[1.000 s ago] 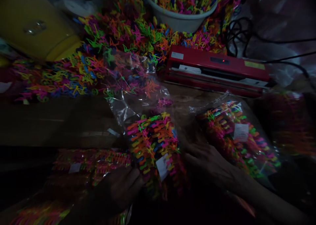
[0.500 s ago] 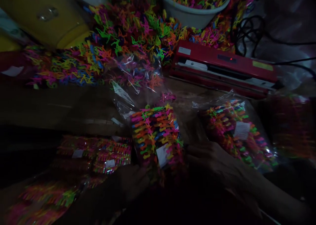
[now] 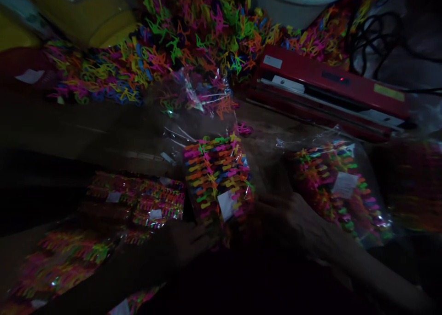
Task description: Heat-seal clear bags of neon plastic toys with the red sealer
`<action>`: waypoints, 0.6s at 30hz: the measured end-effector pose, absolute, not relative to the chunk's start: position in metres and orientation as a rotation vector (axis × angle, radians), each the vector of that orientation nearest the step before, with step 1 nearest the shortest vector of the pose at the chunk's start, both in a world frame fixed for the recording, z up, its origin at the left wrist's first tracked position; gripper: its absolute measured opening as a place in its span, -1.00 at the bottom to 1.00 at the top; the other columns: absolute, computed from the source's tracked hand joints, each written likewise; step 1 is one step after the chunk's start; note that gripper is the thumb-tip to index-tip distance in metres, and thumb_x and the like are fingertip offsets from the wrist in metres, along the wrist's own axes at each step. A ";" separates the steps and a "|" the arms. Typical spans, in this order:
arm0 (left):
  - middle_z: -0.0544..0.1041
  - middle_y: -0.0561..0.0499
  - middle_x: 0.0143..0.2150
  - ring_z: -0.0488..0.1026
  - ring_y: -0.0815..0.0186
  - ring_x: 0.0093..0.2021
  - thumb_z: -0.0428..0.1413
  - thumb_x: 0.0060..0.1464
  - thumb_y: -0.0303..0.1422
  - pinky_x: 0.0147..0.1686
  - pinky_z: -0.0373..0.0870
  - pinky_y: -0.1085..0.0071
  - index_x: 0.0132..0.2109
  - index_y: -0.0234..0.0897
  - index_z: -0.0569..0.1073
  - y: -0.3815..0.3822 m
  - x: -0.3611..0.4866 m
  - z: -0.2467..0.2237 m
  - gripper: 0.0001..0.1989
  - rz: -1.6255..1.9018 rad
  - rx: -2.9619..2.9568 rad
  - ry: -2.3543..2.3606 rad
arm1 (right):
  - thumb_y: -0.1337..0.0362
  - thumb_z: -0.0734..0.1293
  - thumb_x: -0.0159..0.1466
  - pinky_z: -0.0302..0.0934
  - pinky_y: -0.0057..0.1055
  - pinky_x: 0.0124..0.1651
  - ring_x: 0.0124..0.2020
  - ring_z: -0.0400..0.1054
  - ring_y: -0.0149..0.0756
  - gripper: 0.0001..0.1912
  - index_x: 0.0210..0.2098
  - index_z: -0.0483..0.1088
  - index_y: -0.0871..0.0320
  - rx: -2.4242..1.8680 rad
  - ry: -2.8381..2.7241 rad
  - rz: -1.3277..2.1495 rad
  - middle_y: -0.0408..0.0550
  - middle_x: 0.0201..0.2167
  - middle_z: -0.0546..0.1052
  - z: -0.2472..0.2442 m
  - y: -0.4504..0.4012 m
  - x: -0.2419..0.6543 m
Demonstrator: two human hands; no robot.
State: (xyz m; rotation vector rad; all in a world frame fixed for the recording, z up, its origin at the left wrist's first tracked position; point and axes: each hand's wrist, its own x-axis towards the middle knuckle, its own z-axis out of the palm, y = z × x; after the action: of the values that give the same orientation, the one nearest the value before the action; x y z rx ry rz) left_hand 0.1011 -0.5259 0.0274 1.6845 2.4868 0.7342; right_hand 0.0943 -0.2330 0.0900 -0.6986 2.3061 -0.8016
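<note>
In the dim middle of the head view lies a clear plastic bag packed with rows of small bright plastic pieces, a white paper label inside. Its loose upper end lies flat and wrinkled, pointing away from me. My left hand is closed at the bag's lower left side. Against its right side, my right hand has its fingers bent in on the edge. Deep shadow hides most fingertips and the bag's bottom.
A red heat sealer with a lit red light stands behind, right. Another filled bag lies right; several packed bags lie left. Loose plastic pieces heap at the back, beside a white tub, a yellow container and black cables.
The camera view has shifted, so the sealer and tub sit farther right. The bag's loose upper end has changed its folds. Both hands remain at the bag's sides.
</note>
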 end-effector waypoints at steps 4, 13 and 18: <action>0.41 0.06 -0.47 0.33 0.37 -0.49 -0.11 0.24 -0.48 -0.53 0.18 0.40 -0.25 -0.30 0.35 -0.517 0.105 0.023 -0.84 0.807 1.615 2.657 | 0.36 0.13 0.30 -0.07 -0.38 -0.38 -0.42 0.18 -0.39 -0.86 -0.28 0.31 0.20 -0.699 2.512 -0.780 -0.09 -0.37 0.35 0.075 -0.233 0.094; 0.37 0.10 -0.48 0.32 0.40 -0.48 0.03 0.13 -0.47 -0.46 0.16 0.39 -0.35 -0.25 0.35 -0.525 0.072 0.041 -0.91 0.689 1.551 2.711 | 0.31 0.18 0.30 -0.09 -0.45 -0.48 -0.51 0.17 -0.47 -0.87 -0.38 0.26 0.18 -0.388 2.865 -0.695 -0.15 -0.44 0.30 0.065 -0.234 0.087; 0.53 0.07 -0.36 0.47 0.41 -0.46 0.00 0.17 -0.45 -0.47 0.41 0.53 -0.09 -0.24 0.37 -0.527 0.109 0.013 -0.84 1.038 0.544 2.832 | 0.28 0.09 0.35 0.31 -0.38 -0.26 -0.19 0.38 -0.24 -0.72 0.01 0.26 0.09 -0.120 2.795 -0.891 0.01 -0.14 0.42 0.054 -0.221 0.129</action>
State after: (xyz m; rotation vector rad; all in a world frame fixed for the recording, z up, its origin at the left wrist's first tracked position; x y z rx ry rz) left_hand 0.1093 -0.5272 0.0125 0.5435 2.8318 1.0378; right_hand 0.1289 -0.2207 0.0542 -0.1196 2.7954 -0.8907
